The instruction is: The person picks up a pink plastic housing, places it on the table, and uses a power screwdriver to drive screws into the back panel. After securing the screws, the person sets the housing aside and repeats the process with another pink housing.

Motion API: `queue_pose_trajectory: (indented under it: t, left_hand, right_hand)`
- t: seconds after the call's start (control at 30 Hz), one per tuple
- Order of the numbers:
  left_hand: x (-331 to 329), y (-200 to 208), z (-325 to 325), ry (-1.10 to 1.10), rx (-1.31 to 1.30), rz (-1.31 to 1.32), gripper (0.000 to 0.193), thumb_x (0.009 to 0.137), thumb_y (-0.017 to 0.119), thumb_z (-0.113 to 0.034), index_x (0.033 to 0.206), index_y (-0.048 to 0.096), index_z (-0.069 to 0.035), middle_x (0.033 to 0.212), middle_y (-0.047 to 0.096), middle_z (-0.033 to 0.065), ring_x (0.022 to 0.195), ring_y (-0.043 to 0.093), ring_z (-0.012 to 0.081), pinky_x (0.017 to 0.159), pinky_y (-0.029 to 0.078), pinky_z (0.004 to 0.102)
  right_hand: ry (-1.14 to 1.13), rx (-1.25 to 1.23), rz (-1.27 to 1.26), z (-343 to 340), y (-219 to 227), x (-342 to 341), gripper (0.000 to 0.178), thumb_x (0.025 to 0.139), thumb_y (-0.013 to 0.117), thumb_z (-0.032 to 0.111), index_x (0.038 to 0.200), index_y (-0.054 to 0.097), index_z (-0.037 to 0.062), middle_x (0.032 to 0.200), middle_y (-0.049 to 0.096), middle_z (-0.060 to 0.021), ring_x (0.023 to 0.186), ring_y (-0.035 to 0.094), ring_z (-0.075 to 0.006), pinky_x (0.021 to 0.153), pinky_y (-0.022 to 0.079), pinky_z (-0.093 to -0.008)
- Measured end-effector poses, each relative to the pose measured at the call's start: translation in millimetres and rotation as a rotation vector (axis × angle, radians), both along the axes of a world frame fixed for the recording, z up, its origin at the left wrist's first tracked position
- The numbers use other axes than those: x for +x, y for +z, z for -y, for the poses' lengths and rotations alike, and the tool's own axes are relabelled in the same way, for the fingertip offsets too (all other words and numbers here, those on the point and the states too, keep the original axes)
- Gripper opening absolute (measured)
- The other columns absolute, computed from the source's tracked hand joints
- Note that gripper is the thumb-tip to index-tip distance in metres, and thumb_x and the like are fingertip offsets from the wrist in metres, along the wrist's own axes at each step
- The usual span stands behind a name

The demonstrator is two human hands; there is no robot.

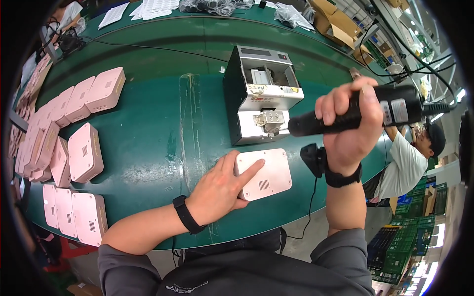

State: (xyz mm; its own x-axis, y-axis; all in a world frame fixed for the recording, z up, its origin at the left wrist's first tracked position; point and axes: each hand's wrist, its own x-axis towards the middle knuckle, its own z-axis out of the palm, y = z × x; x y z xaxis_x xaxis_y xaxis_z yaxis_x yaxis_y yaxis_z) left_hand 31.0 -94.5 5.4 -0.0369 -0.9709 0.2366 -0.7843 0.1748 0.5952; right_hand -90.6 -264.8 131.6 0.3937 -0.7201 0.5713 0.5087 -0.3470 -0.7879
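Note:
A pink rounded box with a small vent grille (pixel 266 173) lies flat on the green belt (pixel 148 133) in front of me. My left hand (pixel 219 190) rests on its left side, fingers spread over the top and index finger pointing across it. My right hand (pixel 348 123) is raised to the right of the box and grips a black electric screwdriver (pixel 360 114) held roughly level, its tip pointing left toward a black and white screw feeder machine (pixel 259 96). A cable runs from the tool's back end to the upper right.
Several more pink boxes (pixel 84 153) lie in rows along the left of the belt. Paper sheets (pixel 148 9) and plastic bags (pixel 217 6) sit at the far edge. Cardboard boxes (pixel 335 22) stand at the upper right. Another person in a white shirt (pixel 407 163) works at the right.

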Motion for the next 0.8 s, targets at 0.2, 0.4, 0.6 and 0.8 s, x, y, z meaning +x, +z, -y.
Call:
queue_pose_trajectory:
  t: [0.2,0.4,0.6,0.8]
  left_hand:
    - [0.7,1.9,1.6,-0.011,0.035,-0.024,0.094,0.061,0.088,-0.017,0.145,0.044,-0.017,0.128,0.043,0.0252,0.115,0.053,0.0394,0.095,0.052,0.0419]
    - [-0.1,0.8,0.4,0.009,0.025,-0.001,0.094,0.061,0.088,-0.017,0.145,0.045,-0.017,0.128,0.043,0.0253,0.115,0.054,0.0393,0.095,0.052,0.0417]
    - [-0.4,0.8,0.9,0.01,0.033,-0.009,0.095,0.061,0.088,-0.017,0.145,0.044,-0.017,0.129,0.044,0.0256,0.115,0.053,0.0391,0.095,0.051,0.042]
    - [-0.6,0.3,0.4,0.005,0.036,-0.01,0.095,0.061,0.088,-0.016,0.145,0.044,-0.017,0.129,0.044,0.0254,0.116,0.053,0.0393,0.096,0.051,0.0419]
  right_hand:
    - [-0.064,-0.038,-0.193,8.0,0.3,13.7,0.018,0.096,0.051,0.024,0.094,0.05,0.006,0.064,0.049,-0.005,0.049,0.049,-0.0158,0.053,0.044,-0.0341]
    - [-0.034,0.022,-0.198,-9.1,-5.0,-2.2,0.019,0.096,0.052,0.024,0.094,0.05,0.0057,0.063,0.049,-0.0052,0.049,0.048,-0.0157,0.052,0.044,-0.0342]
    - [-0.051,0.031,-0.189,-11.9,-9.6,-3.3,0.018,0.095,0.051,0.024,0.094,0.05,0.006,0.062,0.049,-0.0051,0.048,0.047,-0.0154,0.052,0.044,-0.0343]
    - [0.005,0.082,-0.197,-9.8,-27.2,-4.7,0.018,0.095,0.051,0.025,0.093,0.048,0.0067,0.063,0.049,-0.0048,0.048,0.046,-0.015,0.052,0.044,-0.0343]
